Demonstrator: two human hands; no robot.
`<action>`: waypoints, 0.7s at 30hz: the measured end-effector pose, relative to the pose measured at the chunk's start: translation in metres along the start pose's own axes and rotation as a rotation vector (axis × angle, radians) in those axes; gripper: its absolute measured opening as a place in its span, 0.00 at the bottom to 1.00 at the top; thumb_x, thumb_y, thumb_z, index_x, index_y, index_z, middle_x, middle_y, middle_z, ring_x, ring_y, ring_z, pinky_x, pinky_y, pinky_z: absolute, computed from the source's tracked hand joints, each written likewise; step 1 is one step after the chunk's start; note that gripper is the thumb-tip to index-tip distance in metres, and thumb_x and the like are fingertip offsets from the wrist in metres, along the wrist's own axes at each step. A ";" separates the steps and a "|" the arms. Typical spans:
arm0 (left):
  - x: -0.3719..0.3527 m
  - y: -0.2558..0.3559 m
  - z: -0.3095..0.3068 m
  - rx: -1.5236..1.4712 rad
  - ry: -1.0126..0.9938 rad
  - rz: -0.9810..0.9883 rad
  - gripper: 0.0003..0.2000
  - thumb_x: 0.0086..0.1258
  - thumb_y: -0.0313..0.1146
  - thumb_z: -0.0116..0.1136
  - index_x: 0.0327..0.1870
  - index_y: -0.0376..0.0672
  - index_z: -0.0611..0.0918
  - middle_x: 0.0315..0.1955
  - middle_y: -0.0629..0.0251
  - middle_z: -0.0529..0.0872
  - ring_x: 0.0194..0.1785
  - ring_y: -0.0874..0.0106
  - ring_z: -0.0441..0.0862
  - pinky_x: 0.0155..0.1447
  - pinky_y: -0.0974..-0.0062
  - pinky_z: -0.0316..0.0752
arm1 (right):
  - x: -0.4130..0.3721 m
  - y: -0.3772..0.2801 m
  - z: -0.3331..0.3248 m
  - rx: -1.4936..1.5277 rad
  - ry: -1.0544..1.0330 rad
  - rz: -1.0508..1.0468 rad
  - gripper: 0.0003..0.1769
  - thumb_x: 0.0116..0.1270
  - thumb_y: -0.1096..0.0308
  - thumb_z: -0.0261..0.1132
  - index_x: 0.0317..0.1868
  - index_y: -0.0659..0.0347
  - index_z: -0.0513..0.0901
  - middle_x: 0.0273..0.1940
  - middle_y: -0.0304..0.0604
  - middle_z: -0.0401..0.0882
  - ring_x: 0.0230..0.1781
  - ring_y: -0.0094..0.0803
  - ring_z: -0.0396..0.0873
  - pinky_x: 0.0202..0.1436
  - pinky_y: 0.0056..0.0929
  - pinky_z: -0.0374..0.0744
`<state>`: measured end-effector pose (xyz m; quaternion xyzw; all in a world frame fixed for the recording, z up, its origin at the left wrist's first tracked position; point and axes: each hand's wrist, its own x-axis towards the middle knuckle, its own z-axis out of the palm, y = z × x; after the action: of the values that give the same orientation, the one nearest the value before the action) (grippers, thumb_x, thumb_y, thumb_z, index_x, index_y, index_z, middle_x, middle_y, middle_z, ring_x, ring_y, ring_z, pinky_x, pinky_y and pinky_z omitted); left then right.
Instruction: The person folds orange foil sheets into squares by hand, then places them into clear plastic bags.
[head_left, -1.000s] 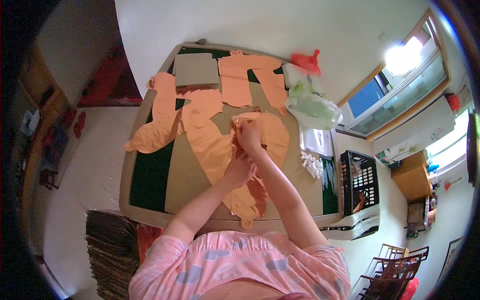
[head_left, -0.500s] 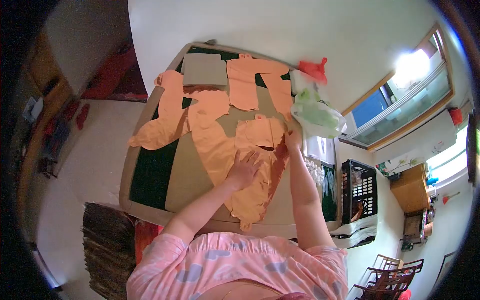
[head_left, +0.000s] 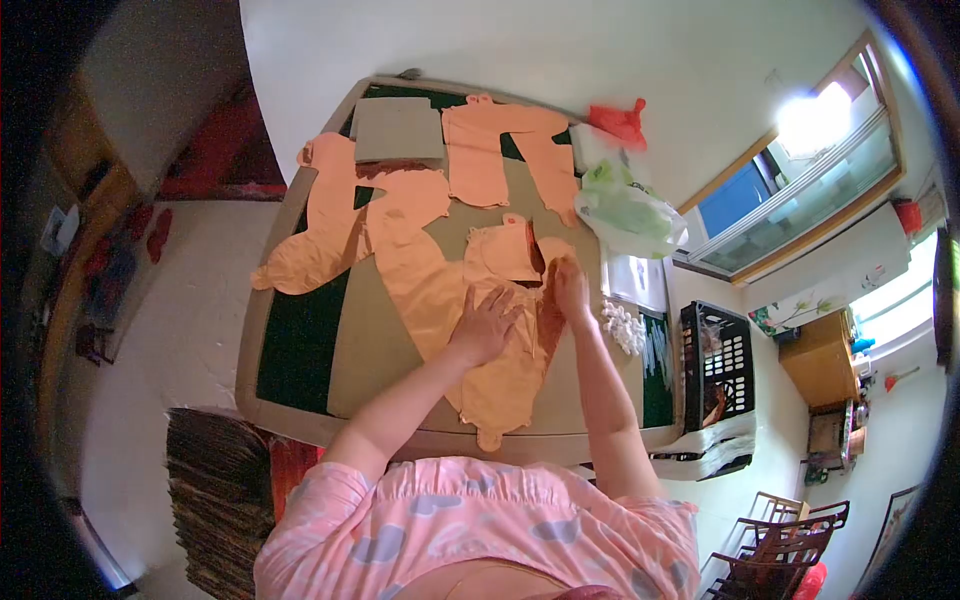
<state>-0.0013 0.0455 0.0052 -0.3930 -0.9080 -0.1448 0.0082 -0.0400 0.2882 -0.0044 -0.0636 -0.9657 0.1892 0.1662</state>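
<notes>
A flat, shiny rose-gold foil balloon [head_left: 500, 395] lies across the near middle of the table, with small tabs on its ends and a darker coppery side showing in its folds. My left hand [head_left: 485, 328] rests on it, palm down, fingers spread. At its right edge, my right hand [head_left: 570, 290] has its fingers closed on the foil, which is partly folded over beside a dark gap. To the left, a second flat foil piece [head_left: 322, 235] reaches toward the table's edge. Farther back lies another foil balloon [head_left: 478, 165] with an angled strip.
Grey-brown board squares [head_left: 398, 128] sit at the back left. A clear-and-green plastic bag [head_left: 630, 215], a red bag [head_left: 620, 122] and a white bundle [head_left: 624, 327] line the right side. A black crate [head_left: 716, 365] stands beyond the table [head_left: 290, 425].
My right hand has moved slightly left and toward me, and the foil's right edge is now folded inward. My left hand stays on the balloon. The view has shifted a little.
</notes>
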 end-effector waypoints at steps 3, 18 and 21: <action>-0.002 0.003 -0.003 0.020 0.007 -0.001 0.24 0.76 0.46 0.35 0.71 0.54 0.64 0.73 0.63 0.57 0.77 0.65 0.48 0.73 0.40 0.39 | -0.025 -0.026 0.000 -0.030 -0.059 -0.071 0.24 0.65 0.68 0.57 0.63 0.62 0.72 0.66 0.49 0.68 0.69 0.43 0.62 0.71 0.52 0.57; -0.002 0.004 -0.018 -0.055 -0.069 -0.022 0.23 0.75 0.44 0.40 0.70 0.55 0.65 0.73 0.63 0.57 0.77 0.65 0.48 0.75 0.42 0.35 | -0.045 -0.047 -0.001 0.091 -0.043 0.016 0.29 0.62 0.73 0.57 0.66 0.60 0.69 0.67 0.51 0.66 0.70 0.45 0.61 0.74 0.47 0.53; -0.001 0.003 -0.011 -0.071 0.006 -0.011 0.22 0.75 0.43 0.41 0.69 0.54 0.66 0.73 0.62 0.58 0.77 0.64 0.49 0.74 0.41 0.36 | -0.052 -0.057 -0.004 0.055 -0.103 -0.109 0.29 0.62 0.73 0.56 0.66 0.61 0.68 0.68 0.51 0.65 0.72 0.43 0.59 0.75 0.45 0.52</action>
<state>0.0008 0.0438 0.0166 -0.3876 -0.9044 -0.1781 -0.0040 0.0061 0.2275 0.0054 0.0037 -0.9694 0.2095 0.1281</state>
